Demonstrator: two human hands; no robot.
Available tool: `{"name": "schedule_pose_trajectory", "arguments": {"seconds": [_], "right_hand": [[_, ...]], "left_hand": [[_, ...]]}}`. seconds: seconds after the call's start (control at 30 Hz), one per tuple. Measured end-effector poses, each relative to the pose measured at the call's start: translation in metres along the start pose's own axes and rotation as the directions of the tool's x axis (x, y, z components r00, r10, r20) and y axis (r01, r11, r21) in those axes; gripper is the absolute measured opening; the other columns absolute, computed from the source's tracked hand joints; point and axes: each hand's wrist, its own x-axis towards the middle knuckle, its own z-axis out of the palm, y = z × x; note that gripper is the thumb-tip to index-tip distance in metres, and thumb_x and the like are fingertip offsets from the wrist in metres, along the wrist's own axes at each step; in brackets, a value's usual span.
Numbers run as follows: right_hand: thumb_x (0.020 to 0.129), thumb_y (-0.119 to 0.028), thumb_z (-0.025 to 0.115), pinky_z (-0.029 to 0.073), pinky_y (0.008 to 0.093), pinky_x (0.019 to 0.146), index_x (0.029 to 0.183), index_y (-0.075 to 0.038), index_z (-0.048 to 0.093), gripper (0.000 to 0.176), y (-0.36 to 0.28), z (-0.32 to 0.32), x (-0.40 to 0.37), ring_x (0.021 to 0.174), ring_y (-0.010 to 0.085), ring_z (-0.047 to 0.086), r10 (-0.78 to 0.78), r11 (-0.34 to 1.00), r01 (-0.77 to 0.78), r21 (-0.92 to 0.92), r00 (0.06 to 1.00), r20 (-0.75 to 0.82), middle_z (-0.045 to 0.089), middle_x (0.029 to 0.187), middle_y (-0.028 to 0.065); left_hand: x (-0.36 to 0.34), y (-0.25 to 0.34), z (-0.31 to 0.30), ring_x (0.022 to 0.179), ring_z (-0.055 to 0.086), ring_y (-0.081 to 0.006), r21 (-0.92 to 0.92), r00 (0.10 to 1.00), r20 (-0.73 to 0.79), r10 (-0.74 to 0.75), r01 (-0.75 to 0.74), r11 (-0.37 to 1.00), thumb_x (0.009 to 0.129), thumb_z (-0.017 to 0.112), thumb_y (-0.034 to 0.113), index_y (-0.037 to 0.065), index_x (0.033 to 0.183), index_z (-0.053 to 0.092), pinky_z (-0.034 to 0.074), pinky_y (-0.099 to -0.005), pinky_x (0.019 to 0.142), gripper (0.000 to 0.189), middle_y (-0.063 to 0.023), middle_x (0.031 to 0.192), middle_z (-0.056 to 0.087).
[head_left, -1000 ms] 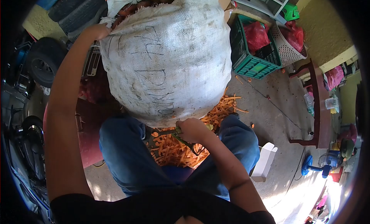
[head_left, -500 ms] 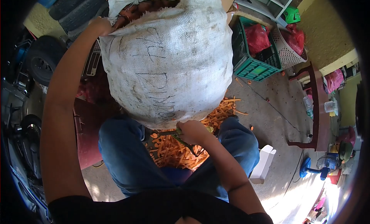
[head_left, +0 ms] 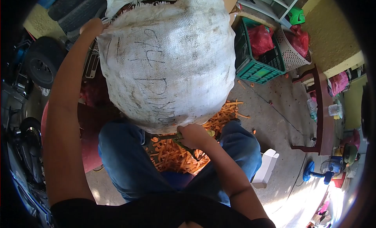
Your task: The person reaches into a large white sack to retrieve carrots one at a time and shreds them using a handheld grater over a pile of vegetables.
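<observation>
Left hand (head_left: 93,27) grasps the top edge of the white woven sack (head_left: 168,59) at 10 o'clock. Right hand (head_left: 194,136) clenched on a green peeler (head_left: 184,143), touching the sack's underside at 6 o'clock, above carrot peelings (head_left: 176,157).

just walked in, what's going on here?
A seated person is handling a big white woven sack with scrawled writing on it, which stands in front of their knees. Their left hand grips the sack's upper edge with its fingers closed. Their right hand is down at the sack's lower edge, closed on a green tool that looks like a peeler. Orange carrot peelings are heaped on the floor between their legs. A green crate sits behind the sack to the right.
</observation>
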Motion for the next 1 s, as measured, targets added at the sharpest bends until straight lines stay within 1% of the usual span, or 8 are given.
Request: {"name": "schedule_pose_trajectory", "arguments": {"seconds": [0.17, 0.27, 0.47, 0.53, 0.87, 0.93, 0.97, 1.0], "right_hand": [[0.068, -0.021, 0.052, 0.044, 0.0398, 0.065, 0.085, -0.001, 0.053, 0.027, -0.002, -0.001, 0.003, 0.071, 0.0321, 0.056, 0.002, 1.0, -0.001, -0.018, 0.999, 0.035, 0.057, 0.071, 0.0165], [0.068, -0.021, 0.051, 0.044, 0.0399, 0.065, 0.088, -0.001, 0.053, 0.029, -0.003, -0.004, 0.004, 0.071, 0.0319, 0.056, 0.01, 1.0, -0.009, -0.023, 0.999, 0.035, 0.058, 0.072, 0.0168], [0.069, -0.022, 0.051, 0.044, 0.04, 0.065, 0.093, -0.001, 0.052, 0.032, -0.006, -0.003, 0.008, 0.072, 0.0319, 0.056, 0.013, 0.999, -0.011, -0.034, 0.998, 0.06, 0.058, 0.073, 0.0167], [0.069, -0.022, 0.051, 0.044, 0.04, 0.065, 0.092, -0.001, 0.052, 0.031, -0.006, -0.004, 0.008, 0.072, 0.032, 0.056, 0.019, 0.999, -0.017, -0.038, 0.998, 0.063, 0.058, 0.073, 0.0165], [0.069, -0.022, 0.05, 0.045, 0.0402, 0.064, 0.088, -0.001, 0.052, 0.027, -0.006, -0.003, 0.013, 0.07, 0.0321, 0.056, -0.011, 1.0, 0.011, -0.013, 0.999, 0.046, 0.057, 0.071, 0.0164], [0.069, -0.022, 0.05, 0.044, 0.0403, 0.064, 0.088, -0.001, 0.052, 0.027, -0.008, -0.005, 0.013, 0.071, 0.0322, 0.056, -0.006, 1.0, 0.007, -0.015, 0.999, 0.053, 0.057, 0.071, 0.0165], [0.069, -0.021, 0.05, 0.044, 0.0404, 0.064, 0.088, -0.001, 0.052, 0.027, -0.008, -0.005, 0.013, 0.071, 0.0323, 0.056, -0.002, 1.0, 0.004, -0.021, 0.998, 0.062, 0.057, 0.071, 0.0166], [0.069, -0.021, 0.05, 0.044, 0.0404, 0.064, 0.088, -0.001, 0.052, 0.027, -0.009, -0.005, 0.014, 0.071, 0.0323, 0.056, -0.004, 1.0, 0.005, -0.02, 0.998, 0.062, 0.057, 0.071, 0.0166]], "left_hand": [[0.016, -0.008, 0.016, 0.085, 0.057, -0.0288, -0.018, 1.0, -0.018, -0.022, 0.021, 1.0, 0.076, 0.049, 0.024, 0.001, 0.091, 0.058, 0.045, -0.0405, 0.068, 0.029, -0.0154, 0.091, 0.058], [0.034, -0.031, 0.033, 0.082, 0.056, -0.0315, -0.312, 0.998, 0.056, -0.017, 0.034, 0.95, 0.075, 0.049, 0.023, 0.005, 0.087, 0.059, 0.045, -0.0418, 0.067, 0.024, -0.014, 0.082, 0.059], [0.021, -0.014, 0.055, 0.085, 0.053, -0.0342, -0.257, 0.939, -0.344, 0.0, -0.094, 0.962, 0.075, 0.046, 0.015, 0.013, 0.089, 0.057, 0.043, -0.0445, 0.07, 0.018, -0.0124, 0.104, 0.047], [0.008, -0.001, 0.034, 0.09, 0.052, -0.0351, -0.232, 0.982, -0.191, -0.007, -0.038, 0.972, 0.076, 0.044, 0.012, 0.012, 0.092, 0.056, 0.043, -0.0435, 0.072, 0.02, -0.0128, 0.115, 0.036], [0.038, -0.014, 0.045, 0.089, 0.053, -0.0367, -0.04, 0.969, -0.243, 0.036, -0.047, 0.998, 0.075, 0.047, 0.008, -0.005, 0.096, 0.051, 0.046, -0.0442, 0.068, 0.026, -0.022, 0.118, 0.034], [0.047, -0.02, 0.038, 0.087, 0.054, -0.0368, 0.052, 0.989, 0.069, 0.135, -0.138, 0.989, 0.077, 0.045, 0.013, -0.006, 0.099, 0.051, 0.047, -0.042, 0.066, 0.03, -0.0251, 0.115, 0.038], [0.051, -0.021, 0.037, 0.087, 0.054, -0.0368, 0.052, 0.988, 0.069, 0.135, -0.139, 0.989, 0.077, 0.045, 0.013, -0.006, 0.099, 0.051, 0.047, -0.042, 0.066, 0.03, -0.0251, 0.115, 0.038], [0.018, -0.002, -0.002, 0.088, 0.054, -0.0367, -0.094, 0.974, 0.227, 0.023, -0.001, 0.996, 0.077, 0.045, 0.017, -0.006, 0.099, 0.051, 0.047, -0.0413, 0.067, 0.032, -0.0257, 0.11, 0.043]]}}
